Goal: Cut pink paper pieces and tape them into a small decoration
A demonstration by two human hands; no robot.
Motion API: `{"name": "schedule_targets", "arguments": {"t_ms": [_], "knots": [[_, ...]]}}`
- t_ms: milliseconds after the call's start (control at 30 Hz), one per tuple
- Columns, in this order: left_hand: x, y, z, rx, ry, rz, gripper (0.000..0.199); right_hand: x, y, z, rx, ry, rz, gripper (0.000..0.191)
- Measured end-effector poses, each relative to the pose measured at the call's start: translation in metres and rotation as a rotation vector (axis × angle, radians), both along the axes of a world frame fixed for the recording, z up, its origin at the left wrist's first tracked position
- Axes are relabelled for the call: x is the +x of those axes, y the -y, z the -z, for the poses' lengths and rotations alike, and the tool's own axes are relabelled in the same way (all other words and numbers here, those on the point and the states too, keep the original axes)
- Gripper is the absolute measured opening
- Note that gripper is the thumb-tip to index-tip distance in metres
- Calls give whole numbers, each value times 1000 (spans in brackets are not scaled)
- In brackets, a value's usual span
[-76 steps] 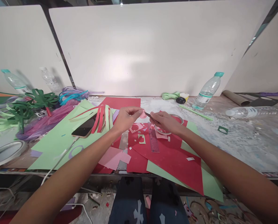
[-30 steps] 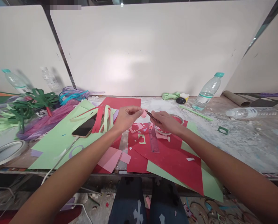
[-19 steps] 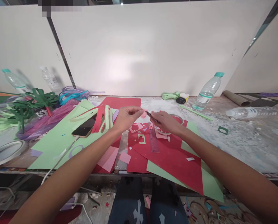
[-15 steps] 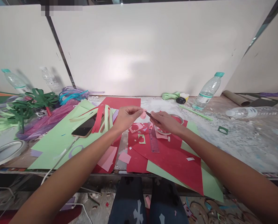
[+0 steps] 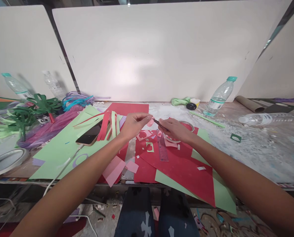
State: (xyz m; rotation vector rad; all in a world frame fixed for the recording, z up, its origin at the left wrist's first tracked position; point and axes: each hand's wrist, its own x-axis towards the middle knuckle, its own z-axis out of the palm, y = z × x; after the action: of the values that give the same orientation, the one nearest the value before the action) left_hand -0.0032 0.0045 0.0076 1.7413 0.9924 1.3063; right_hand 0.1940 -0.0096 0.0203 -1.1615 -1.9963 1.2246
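Head view: a small pink piece of paper [image 5: 150,123] is held up over the tabletop [image 5: 260,158], between the two hands, pinched in the grip of the left hand [image 5: 136,125]. What seem to be slim, dark scissors [image 5: 158,123] are clasped in the grip of the right hand [image 5: 173,128], their tips brought to, or just beside, the piece's edge; whether the blades are closed cannot be told.

Trimming of the piece is judged to be under way and unfinished, since the blades are held right at it. Rounded holes are already cut in a pink scrap [image 5: 147,132] and a pale green scrap [image 5: 151,150], both laid on the red paper [image 5: 181,171], where tiny offcuts [image 5: 138,157] are strewn. No holes are seen in the pink sheet [image 5: 114,171] at the tabletop's front edge. How many cuts are left cannot be told.

The piece is seen as thin and pale pink, with a rounded lower outline; its upper part is partly hidden by the left hand. Below, a tinted ruler [image 5: 163,153] is laid on the red paper.
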Motion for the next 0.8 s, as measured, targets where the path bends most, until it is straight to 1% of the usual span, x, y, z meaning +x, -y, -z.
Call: {"name": "schedule_targets", "arguments": {"t_ms": [200,400,467,567,800], "knots": [[-1,-1,0,-3,-23,21,24,0,0,1,-4,-2,-15,53],[0,0,-1,-15,18,11,27,0,0,0,-8,-23,-18,54],[0,1,-2,-30,13,31,30,1,-1,0,-7,-28,-1,54],[0,2,-3,-44,-22,69,28,2,-2,-1,8,-27,24,53],[-1,2,-3,-32,0,19,28,1,-1,-2,15,-13,17,54]]}}
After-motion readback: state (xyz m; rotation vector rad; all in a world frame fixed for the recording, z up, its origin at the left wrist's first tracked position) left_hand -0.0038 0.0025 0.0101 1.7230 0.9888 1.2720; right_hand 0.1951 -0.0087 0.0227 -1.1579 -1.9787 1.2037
